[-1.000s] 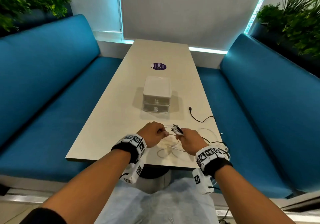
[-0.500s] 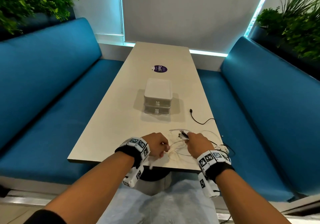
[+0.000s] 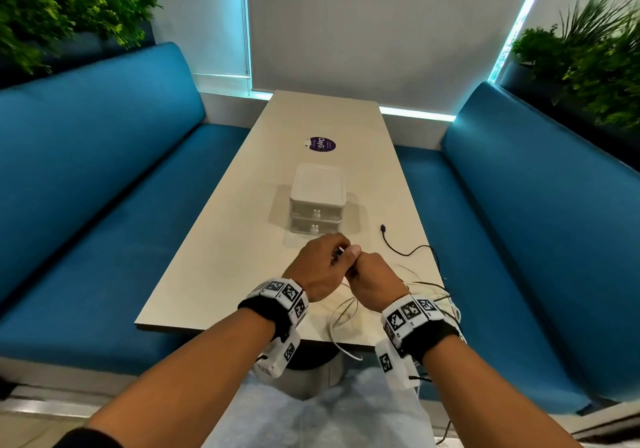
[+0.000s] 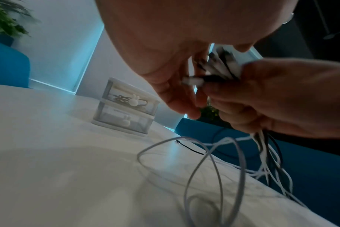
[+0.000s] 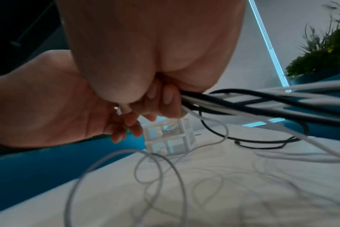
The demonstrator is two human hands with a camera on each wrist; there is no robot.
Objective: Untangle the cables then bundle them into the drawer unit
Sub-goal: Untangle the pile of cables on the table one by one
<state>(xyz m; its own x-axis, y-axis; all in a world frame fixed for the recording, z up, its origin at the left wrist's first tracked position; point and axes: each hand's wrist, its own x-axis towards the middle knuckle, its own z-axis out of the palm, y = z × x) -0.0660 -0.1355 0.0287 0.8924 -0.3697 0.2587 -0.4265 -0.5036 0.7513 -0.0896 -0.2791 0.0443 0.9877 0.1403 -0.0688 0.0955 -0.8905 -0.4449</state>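
Clearly, purple sticker (image 3: 322, 144) reads "ClayG".

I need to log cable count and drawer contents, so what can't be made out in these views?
- Cable count: right hand grips the cables; fist hides them, motion blurs them.
- Plug types: left hand covers the plugs; blurred.
- Drawer unit: head view too small; left wrist shows only a dark tangle inside.
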